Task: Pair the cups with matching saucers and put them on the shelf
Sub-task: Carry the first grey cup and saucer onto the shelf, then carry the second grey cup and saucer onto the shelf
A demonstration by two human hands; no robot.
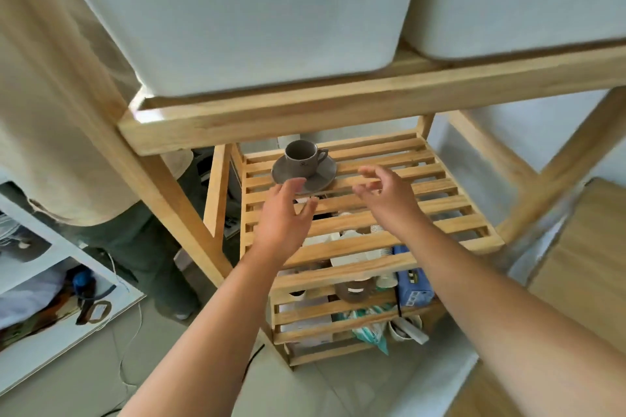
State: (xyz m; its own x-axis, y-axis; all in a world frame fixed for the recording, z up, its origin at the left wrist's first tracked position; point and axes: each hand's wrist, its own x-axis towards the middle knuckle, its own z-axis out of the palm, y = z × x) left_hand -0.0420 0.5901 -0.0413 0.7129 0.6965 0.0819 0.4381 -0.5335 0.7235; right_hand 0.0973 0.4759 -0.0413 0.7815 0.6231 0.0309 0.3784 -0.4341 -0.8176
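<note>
A gray cup (302, 154) is seen standing empty on its gray saucer (304, 174), near the back left of the slatted wooden shelf (399, 211). Two white bins (257, 10) are kept on the shelf above. The left hand (283, 213) and right hand (388, 195) are held open just in front, each grip wide and holding nothing.

The cup (302, 155) stands on the saucer (304, 172). The saucer sits on the slatted shelf (389, 210), near its back left corner. Two bins (244, 10) sit side by side on the shelf above. The left hand (284, 213) is just in front of the saucer. The right hand (389, 195) is to the right of it. More things lie on the lower shelves under the slats.
</note>
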